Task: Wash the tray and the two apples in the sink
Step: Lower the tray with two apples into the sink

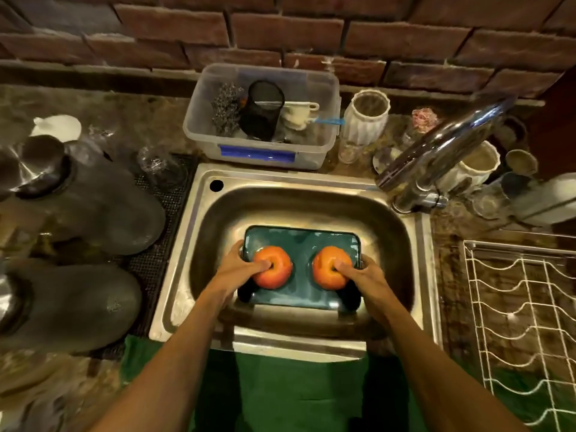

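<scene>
Head view, looking down into a steel sink [199,244]. Teal tray [300,244] lying flat in the basin, nearer the near wall. 2 apples on it, side by side and apart: left apple [274,277], right apple [327,275].

Left hand [237,269] at the tray's left edge, thumb over the stem dip of the left apple, other fingers [238,246] curled down round the tray rim, so gripping tray and pinning fruit at once. Right hand [366,275] mirrored at the right edge: thumb on the right apple's top, fingers wrapped over the rim. Both forearms reaching in from the near side over a green cloth [280,394].

Tap [436,148] at the far right corner of the sink, spout angled in toward the basin. Clear tub [202,126] on the counter just beyond the sink, with a black mesh cup [263,110] and a white cup inside. White ribbed vase [364,120] right of the tub. Wire rack [523,307] on the right. 2 dark upturned pots [93,207] on a mat at left. Brick wall [286,29] behind.
</scene>
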The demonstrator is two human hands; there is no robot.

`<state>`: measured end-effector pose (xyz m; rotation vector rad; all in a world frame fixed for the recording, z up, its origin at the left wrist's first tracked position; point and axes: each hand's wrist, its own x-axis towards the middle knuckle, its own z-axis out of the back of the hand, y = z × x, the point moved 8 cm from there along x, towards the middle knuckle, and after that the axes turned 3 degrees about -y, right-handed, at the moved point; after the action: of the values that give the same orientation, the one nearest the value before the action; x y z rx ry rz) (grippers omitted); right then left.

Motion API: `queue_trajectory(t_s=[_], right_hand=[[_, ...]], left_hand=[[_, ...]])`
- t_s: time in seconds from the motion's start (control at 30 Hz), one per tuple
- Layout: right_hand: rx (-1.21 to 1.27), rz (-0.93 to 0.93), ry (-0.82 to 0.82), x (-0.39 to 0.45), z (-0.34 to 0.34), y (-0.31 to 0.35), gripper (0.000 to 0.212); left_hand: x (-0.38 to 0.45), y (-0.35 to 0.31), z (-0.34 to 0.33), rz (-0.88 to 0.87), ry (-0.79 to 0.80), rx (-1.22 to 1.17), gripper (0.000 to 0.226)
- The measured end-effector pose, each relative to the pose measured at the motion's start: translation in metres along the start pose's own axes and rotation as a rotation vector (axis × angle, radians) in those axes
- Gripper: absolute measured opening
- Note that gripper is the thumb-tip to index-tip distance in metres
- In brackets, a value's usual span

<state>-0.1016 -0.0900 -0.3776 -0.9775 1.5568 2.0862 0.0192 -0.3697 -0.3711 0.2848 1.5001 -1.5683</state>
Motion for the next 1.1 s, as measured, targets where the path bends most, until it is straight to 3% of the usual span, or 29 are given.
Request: queue_trajectory(t_s=[0.1,0.23,0.37,0.47,0.57,0.7,0.8,0.97,1.1], right_hand=[[-0.011,-0.004,-0.028,0.013,0.000,-0.006,0.058],[0.003,-0.005,-0.042,0.022,0.000,-0.009,0.057],[0.013,-0.017,-0.023,0.028,0.000,-0.018,0.053],[0.018,-0.036,0.001,0.031,0.000,-0.022,0.068],[0.025,-0.063,0.001,0.031,-0.001,-0.027,0.104],[0.014,-0.054,-0.008,0.036,0.000,-0.031,0.123],[-0.021,-0.057,-0.002,0.039,-0.001,-0.032,0.114],[-0.066,-0.009,-0.058,0.009,0.017,-0.025,0.081],[-0.139,0.074,-0.108,-0.005,0.021,-0.011,0.075]], left_hand=[[0.018,0.005,-0.004,-0.016,-0.008,0.038,0.115],[0.031,0.012,-0.009,-0.005,0.005,0.047,0.107],[0.035,0.022,-0.014,0.027,0.043,0.062,0.080],[0.036,0.027,-0.017,0.046,0.053,0.052,0.068],[0.039,0.028,-0.020,0.035,0.055,0.046,0.080],[0.043,0.029,-0.020,0.027,0.046,0.060,0.099],[0.044,0.030,-0.020,0.041,0.034,0.054,0.100],[0.021,0.022,-0.030,0.009,0.049,0.078,0.077],[0.023,0.022,-0.021,-0.005,-0.044,0.097,0.085]])
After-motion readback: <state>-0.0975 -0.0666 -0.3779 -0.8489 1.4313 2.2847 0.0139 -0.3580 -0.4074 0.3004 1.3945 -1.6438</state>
